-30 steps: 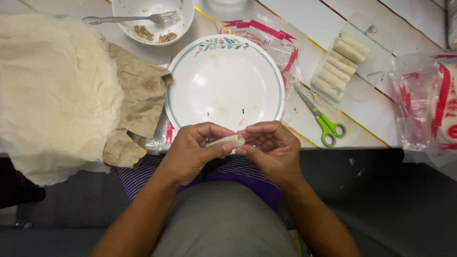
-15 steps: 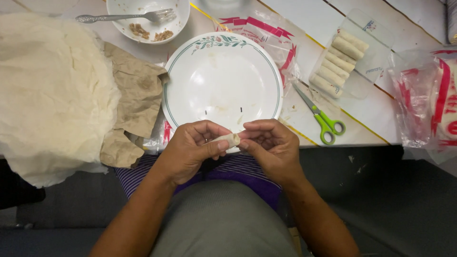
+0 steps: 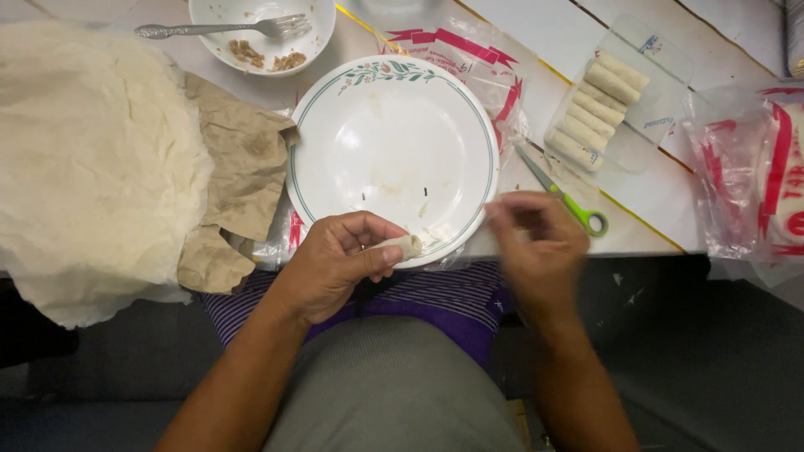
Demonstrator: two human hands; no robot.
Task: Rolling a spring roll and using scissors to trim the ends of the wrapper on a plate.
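My left hand (image 3: 339,261) pinches a small pale rolled wrapper (image 3: 404,246) at the near rim of a white plate (image 3: 392,159) with a green line and floral edge. My right hand (image 3: 536,251) is blurred, apart from the roll, at the table edge just right of the plate; its fingers are curled and I see nothing in them. Green-handled scissors (image 3: 568,205) lie right beside its fingers.
A clear tray (image 3: 636,134) with several finished rolls sits at the right. A stack of pale wrappers (image 3: 84,167) on brown paper (image 3: 239,176) fills the left. A white bowl (image 3: 261,33) with filling and a fork (image 3: 213,29) stands at the back. Red-printed plastic bags (image 3: 745,167) lie at right.
Both hands were together on the roll; now my right hand has let go and moved right toward the scissors, while my left hand keeps the roll.
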